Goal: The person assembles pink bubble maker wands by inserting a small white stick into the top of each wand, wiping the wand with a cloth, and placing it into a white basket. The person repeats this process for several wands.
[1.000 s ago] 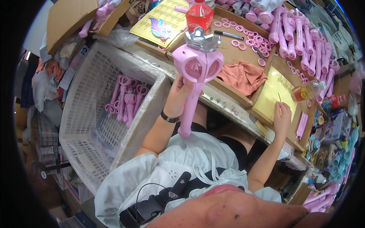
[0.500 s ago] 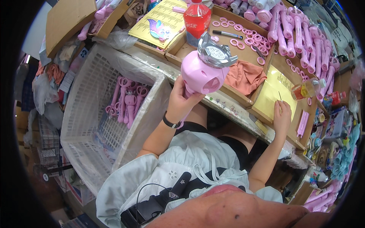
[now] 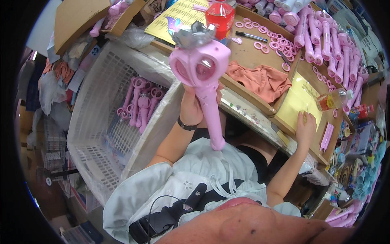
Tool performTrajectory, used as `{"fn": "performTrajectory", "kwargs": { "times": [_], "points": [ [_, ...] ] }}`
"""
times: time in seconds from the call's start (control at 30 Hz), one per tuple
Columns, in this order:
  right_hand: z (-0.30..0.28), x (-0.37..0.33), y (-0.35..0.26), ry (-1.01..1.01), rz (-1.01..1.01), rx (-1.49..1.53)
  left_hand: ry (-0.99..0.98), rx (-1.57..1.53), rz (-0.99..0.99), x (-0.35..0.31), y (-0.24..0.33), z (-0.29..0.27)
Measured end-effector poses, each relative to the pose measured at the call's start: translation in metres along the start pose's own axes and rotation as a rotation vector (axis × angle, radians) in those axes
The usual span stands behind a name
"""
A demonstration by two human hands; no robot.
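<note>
A pink toy wand point(image 3: 208, 106) is upright in my left hand point(image 3: 191, 109), whose fingers wrap round the handle just under its head. The bulbous head has round, clear windows and a silver crown-like piece point(image 3: 195, 34) on top. The handle's lower end hangs down over my lap. My right hand point(image 3: 306, 128) rests at the near edge of the yellow printed sheet point(image 3: 298, 97), fingers pinched on a thin needle-like tool point(image 3: 307, 107) that points up. Beside that hand lies a pink handle half point(image 3: 326, 137).
At left stands a white plastic basket point(image 3: 87, 101) holding several pink wands point(image 3: 143, 106). The bench trays hold pink rings point(image 3: 280, 42), a black marker point(image 3: 251, 36), an orange cloth point(image 3: 260, 83) and a tipped clear bottle point(image 3: 331, 101). A red-labelled bottle point(image 3: 220, 20) stands behind the wand.
My left hand has turned the wand so its windowed side and full handle show, and moved it slightly left. The right hand keeps its pinch near the yellow sheet. The view has shifted a little.
</note>
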State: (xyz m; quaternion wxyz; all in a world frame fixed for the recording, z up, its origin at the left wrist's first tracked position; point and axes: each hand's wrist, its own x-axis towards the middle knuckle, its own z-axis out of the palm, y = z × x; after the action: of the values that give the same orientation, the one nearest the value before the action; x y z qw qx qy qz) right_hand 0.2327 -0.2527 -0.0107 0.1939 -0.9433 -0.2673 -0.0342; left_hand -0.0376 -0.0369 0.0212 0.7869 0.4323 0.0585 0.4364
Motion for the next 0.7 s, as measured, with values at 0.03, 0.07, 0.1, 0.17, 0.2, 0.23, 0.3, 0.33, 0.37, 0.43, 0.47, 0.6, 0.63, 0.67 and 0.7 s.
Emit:
{"fn": "performTrajectory", "kwargs": {
  "times": [0.03, 0.07, 0.1, 0.17, 0.2, 0.23, 0.3, 0.33, 0.37, 0.43, 0.47, 0.6, 0.63, 0.67, 0.7],
  "points": [
    [0.0005, 0.0003, 0.0007, -0.014, 0.0, -0.001, 0.012, -0.103, -0.023, 0.0013, 0.0016, 0.0007],
    [0.001, 0.0008, 0.0013, -0.022, 0.01, -0.002, 0.02, -0.197, -0.046, 0.0022, 0.0032, 0.0009],
    [0.0016, 0.0011, 0.0018, -0.031, 0.01, 0.009, 0.04, -0.257, -0.08, 0.003, 0.0045, 0.0009],
    [0.002, 0.0016, 0.0027, -0.03, 0.04, 0.027, 0.034, -0.272, -0.101, 0.0024, 0.0065, 0.0004],
    [0.002, 0.0015, 0.003, -0.021, 0.015, 0.04, 0.041, -0.281, -0.119, 0.0018, 0.0069, 0.0],
    [0.0019, 0.0013, 0.0031, -0.002, -0.003, 0.053, 0.038, -0.266, -0.114, 0.0016, 0.0069, -0.0006],
    [0.0011, -0.0002, 0.0028, 0.056, -0.043, 0.103, 0.03, -0.242, -0.111, 0.0024, 0.0056, -0.0019],
    [0.0006, -0.0013, 0.0024, 0.094, -0.065, 0.142, 0.087, -0.2, -0.104, 0.0027, 0.0042, -0.0022],
    [0.0, -0.0023, 0.0018, 0.138, -0.097, 0.192, 0.142, -0.159, -0.097, 0.0034, 0.0029, -0.0028],
    [-0.0013, -0.0047, 0.0004, 0.156, -0.093, 0.216, 0.178, -0.106, -0.093, 0.005, 0.001, -0.0045],
    [-0.002, -0.0056, -0.0004, 0.167, -0.095, 0.234, 0.203, -0.107, -0.094, 0.0046, -0.0002, -0.0046],
    [-0.0042, -0.0064, -0.0022, 0.101, -0.146, 0.257, 0.232, -0.192, -0.101, -0.0006, 0.0003, -0.0059],
    [-0.0044, -0.0059, -0.0017, 0.073, -0.163, 0.229, 0.244, -0.222, -0.097, -0.0029, 0.0008, -0.0058],
    [-0.0044, -0.0053, -0.0005, 0.06, -0.187, 0.214, 0.245, -0.254, -0.099, -0.0044, 0.0011, -0.0058],
    [-0.0037, -0.0042, 0.0008, 0.047, -0.18, 0.242, 0.203, -0.324, -0.102, -0.005, 0.0027, -0.0067]
  ]
}}
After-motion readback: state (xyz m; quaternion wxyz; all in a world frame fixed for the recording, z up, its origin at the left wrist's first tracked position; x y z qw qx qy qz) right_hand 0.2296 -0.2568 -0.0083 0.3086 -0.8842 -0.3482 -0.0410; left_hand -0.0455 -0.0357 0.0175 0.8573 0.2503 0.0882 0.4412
